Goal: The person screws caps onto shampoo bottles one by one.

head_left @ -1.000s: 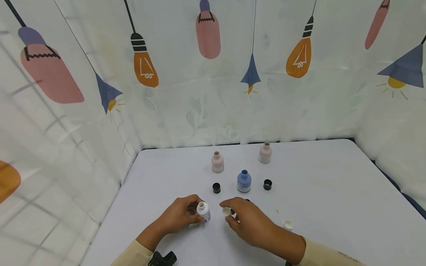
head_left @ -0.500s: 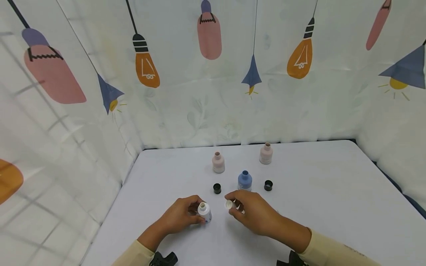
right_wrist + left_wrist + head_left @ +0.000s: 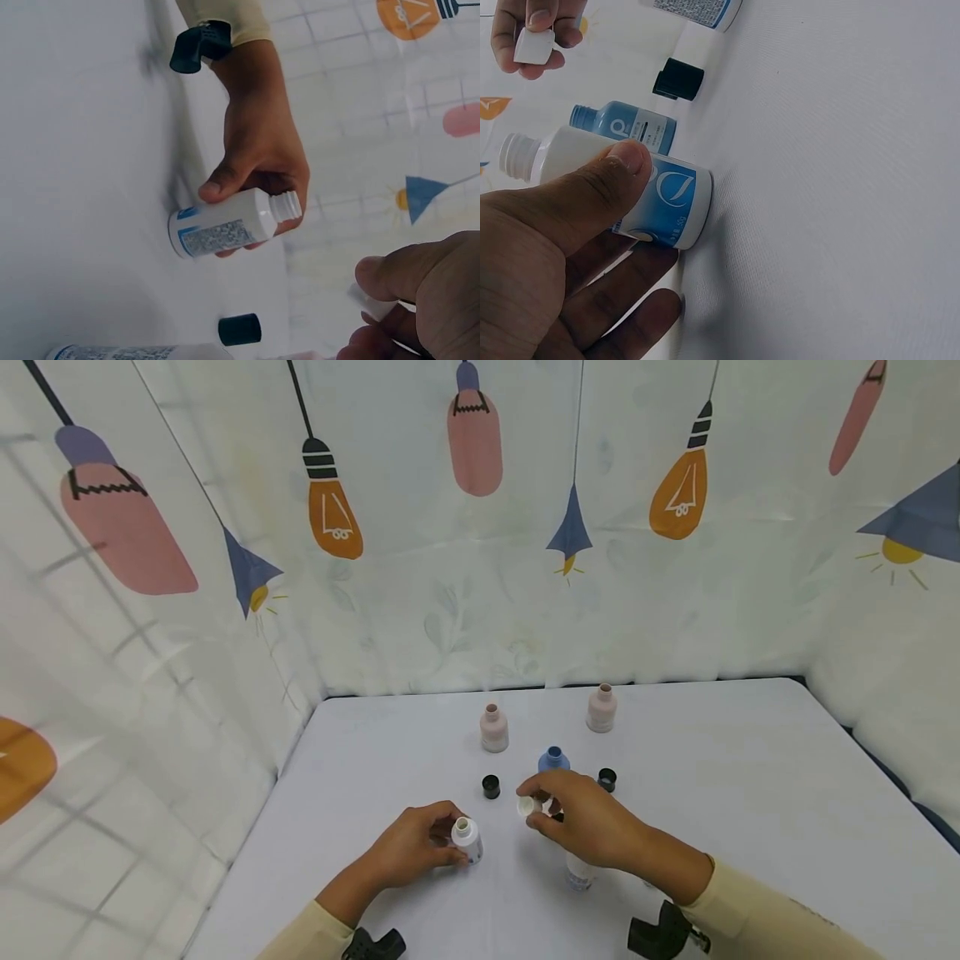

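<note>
My left hand (image 3: 412, 847) grips a white bottle (image 3: 468, 843) with a blue label, its threaded neck uncapped. In the left wrist view, the thumb (image 3: 604, 184) lies along the side of this bottle, whose base is at the tabletop. To its right and raised over the table, my right hand (image 3: 592, 818) pinches a small white cap (image 3: 527, 807) between thumb and fingers. The cap's hollow side shows in the head view. Just behind the right hand is an uncapped blue bottle (image 3: 553, 760), partly hidden. A second white bottle (image 3: 579, 872) stands below the right hand, its top covered.
Two uncapped pink bottles (image 3: 494, 729) (image 3: 602, 708) stand farther back. Black caps lie on the white table (image 3: 750, 777): one left (image 3: 491, 787) of the blue bottle and another cap (image 3: 607, 779) right of it. A patterned curtain (image 3: 420, 593) closes off the back and sides.
My right hand has moved away from me and slightly right with the white cap, now covering part of the blue bottle and uncovering the second white bottle's base. My left hand stays on its bottle.
</note>
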The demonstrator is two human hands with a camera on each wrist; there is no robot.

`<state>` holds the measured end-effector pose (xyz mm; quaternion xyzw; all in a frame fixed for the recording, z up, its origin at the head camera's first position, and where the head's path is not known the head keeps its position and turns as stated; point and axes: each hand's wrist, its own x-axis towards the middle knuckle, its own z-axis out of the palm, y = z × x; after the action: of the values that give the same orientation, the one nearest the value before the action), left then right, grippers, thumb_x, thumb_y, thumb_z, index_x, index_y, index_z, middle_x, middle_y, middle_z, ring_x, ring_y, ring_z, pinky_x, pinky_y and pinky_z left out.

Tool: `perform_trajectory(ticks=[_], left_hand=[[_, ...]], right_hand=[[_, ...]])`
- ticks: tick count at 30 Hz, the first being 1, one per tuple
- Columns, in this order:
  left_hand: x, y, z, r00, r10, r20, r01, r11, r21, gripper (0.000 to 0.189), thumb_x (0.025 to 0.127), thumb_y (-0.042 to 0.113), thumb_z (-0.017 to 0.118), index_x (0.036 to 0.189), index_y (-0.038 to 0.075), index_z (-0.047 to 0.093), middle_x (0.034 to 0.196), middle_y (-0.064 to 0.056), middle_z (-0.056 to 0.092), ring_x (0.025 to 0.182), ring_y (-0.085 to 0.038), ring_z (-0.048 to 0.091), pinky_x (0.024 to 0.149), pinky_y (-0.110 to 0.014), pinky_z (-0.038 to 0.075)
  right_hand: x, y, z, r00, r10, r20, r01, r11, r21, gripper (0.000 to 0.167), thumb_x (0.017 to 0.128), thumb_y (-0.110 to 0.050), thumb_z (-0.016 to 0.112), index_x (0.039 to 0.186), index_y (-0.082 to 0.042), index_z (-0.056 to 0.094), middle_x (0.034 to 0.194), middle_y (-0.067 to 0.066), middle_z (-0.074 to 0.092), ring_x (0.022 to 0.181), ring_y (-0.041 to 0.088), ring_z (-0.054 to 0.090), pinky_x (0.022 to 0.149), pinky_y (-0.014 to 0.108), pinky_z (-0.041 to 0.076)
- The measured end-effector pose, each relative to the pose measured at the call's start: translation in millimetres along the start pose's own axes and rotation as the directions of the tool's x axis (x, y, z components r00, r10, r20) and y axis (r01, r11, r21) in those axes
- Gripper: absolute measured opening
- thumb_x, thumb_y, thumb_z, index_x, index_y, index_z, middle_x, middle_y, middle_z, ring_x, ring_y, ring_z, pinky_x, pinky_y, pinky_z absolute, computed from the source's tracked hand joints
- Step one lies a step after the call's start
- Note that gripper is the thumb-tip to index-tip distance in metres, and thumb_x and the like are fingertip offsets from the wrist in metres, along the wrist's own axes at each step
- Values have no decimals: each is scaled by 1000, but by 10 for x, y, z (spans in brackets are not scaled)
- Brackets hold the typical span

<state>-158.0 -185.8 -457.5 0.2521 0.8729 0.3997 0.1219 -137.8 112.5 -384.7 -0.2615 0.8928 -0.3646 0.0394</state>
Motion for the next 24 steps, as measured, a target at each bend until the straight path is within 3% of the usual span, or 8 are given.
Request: perform_trajectory(ticks=[10, 17, 24], left_hand=[[54, 27, 55, 1000, 5, -6, -5, 1000, -8, 37, 80, 29, 89, 108, 25, 66, 104, 16, 70, 96, -5, 69, 86, -33, 57], [73, 51, 86, 1000, 12, -8, -12, 1000, 4, 37, 82, 28, 89, 110, 26, 66, 105, 16, 70, 97, -6, 69, 86, -32, 57], [94, 80, 99, 1000, 2, -7, -2, 1000, 8, 37, 82, 26, 89, 111, 25, 66, 106, 16, 69, 98, -6, 68, 87, -32, 57]], right_hand=[[62, 62, -104, 1000, -23, 16, 24, 999, -43, 28, 97, -16, 73, 124, -14, 67, 117, -8, 67, 100, 18, 65, 82, 36, 56], [84, 81, -135, 997, -63, 35, 64, 997, -40, 29, 99, -18, 72, 128, -19, 66, 114, -12, 66, 102, 10, 62, 84, 38, 57], [122, 92, -124, 994, -95, 61, 98, 994, -54, 30, 99, -21, 71, 129, -17, 67, 123, -8, 67, 103, 9, 61, 83, 38, 58]])
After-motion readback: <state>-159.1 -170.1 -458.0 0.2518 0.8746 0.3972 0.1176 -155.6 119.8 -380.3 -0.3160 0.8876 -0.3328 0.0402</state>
